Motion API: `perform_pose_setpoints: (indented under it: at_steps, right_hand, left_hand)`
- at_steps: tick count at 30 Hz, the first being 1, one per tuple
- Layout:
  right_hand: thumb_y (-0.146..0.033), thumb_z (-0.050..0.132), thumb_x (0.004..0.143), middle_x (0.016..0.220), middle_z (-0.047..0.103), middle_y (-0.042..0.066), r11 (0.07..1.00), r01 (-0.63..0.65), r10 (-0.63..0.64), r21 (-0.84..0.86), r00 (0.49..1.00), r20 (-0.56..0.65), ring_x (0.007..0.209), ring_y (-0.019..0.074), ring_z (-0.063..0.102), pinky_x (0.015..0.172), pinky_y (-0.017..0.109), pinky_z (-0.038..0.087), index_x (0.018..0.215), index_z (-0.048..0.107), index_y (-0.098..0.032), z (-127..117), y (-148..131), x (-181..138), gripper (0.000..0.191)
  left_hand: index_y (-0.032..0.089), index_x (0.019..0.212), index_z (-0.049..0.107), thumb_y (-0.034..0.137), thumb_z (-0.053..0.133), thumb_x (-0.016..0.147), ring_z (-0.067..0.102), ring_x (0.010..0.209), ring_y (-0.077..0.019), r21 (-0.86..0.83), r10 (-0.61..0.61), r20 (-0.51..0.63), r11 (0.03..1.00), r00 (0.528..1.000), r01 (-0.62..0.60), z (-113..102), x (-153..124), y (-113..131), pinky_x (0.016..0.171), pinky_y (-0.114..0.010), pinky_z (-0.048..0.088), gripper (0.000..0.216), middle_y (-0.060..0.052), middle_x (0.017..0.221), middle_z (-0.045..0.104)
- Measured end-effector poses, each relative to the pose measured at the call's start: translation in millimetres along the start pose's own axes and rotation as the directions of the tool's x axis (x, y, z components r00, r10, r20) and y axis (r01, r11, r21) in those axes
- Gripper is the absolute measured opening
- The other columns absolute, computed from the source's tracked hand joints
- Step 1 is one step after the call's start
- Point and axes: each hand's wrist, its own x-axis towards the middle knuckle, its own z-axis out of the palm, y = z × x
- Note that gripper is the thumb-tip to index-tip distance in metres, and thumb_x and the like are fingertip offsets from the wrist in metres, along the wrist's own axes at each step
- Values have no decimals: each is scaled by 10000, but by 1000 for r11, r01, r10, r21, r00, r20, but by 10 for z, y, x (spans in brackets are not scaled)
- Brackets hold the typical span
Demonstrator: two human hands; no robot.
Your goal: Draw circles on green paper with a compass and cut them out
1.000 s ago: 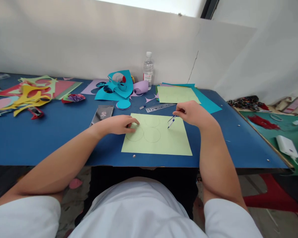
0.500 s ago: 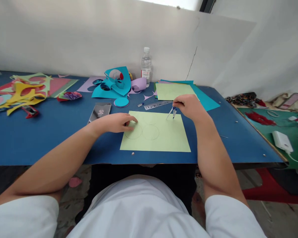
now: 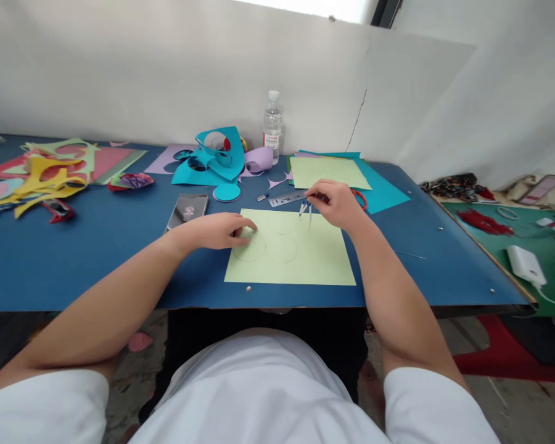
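A light green paper sheet (image 3: pixel 305 262) lies on the blue table (image 3: pixel 97 259) in front of me, with faint drawn circles near its left half. My left hand (image 3: pixel 217 231) rests flat on the sheet's upper left corner, pressing it down. My right hand (image 3: pixel 335 202) pinches a small blue and silver drawing compass (image 3: pixel 305 211) by its top. The compass stands upright with its legs on the sheet's upper middle. A clear ruler (image 3: pixel 287 198) lies just behind the sheet.
A phone (image 3: pixel 187 209) lies left of my left hand. Behind are teal paper scraps (image 3: pixel 213 163), a teal disc (image 3: pixel 226 192), a water bottle (image 3: pixel 272 126), stacked green and teal sheets (image 3: pixel 328 172) and red scissors (image 3: pixel 359 197). Colored offcuts (image 3: pixel 50 172) cover the far left. A green mat (image 3: pixel 513 237) lies right.
My right hand has shifted left along the sheet's top edge, raising the compass from slanted to upright. My left hand has stayed on the sheet.
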Motion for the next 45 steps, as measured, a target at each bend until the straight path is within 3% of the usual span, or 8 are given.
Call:
perform_pose_setpoints:
  at_steps: [12,22,35,45]
  right_hand:
    - [-331,767,1093,1069,892,132,999,-3,1,48,999,45,869,261,744,872,450,640,1151,918,-222,-72,14,-54,195]
    - [-240,725,1095,1184,920,151,998,12,-16,58,998,60,909,277,795,880,455,644,1093,923,-234,-79,50,-46,198]
    - [-179,728,1091,1117,856,136,996,-73,75,58,997,-28,941,289,750,915,459,605,1040,876,-225,28,64,40,163]
    - [-203,761,1023,974,837,91,979,-174,185,110,978,-93,901,282,729,906,460,594,957,829,-237,57,148,100,100]
  left_hand:
    - [211,1668,825,446,667,1176,797,911,-284,-13,4,-25,1000,1000,-4,10,3,-7,808,-333,562,568,-142,1195,844]
    - [191,1718,802,463,626,1175,794,950,-287,13,-10,4,1000,1000,10,15,22,-4,819,-336,547,632,-150,1229,835]
    - [213,1725,807,466,655,1172,803,952,-287,3,-29,2,1000,1000,29,-2,11,28,901,-335,566,628,-147,1265,856]
    - [167,1732,778,473,580,1168,808,1001,-301,34,-50,36,998,998,49,-46,1,115,855,-339,555,671,-170,1277,839]
